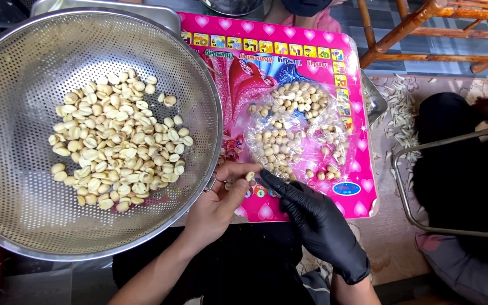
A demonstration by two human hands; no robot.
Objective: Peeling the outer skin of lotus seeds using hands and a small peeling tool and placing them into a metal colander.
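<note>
My bare left hand pinches one pale seed between thumb and fingers, just past the colander's right rim. My right hand, in a black glove, touches that seed with its fingertips; whether it holds a small blade is unclear. A large perforated metal colander at the left holds a heap of pale peeled seeds. Just beyond my hands, a clear plastic bag with several more seeds lies on a pink board.
Shed seed skins litter the mat to the right of the board. A wooden chair frame stands at the top right. A metal wire frame and a dark bundle sit at the right.
</note>
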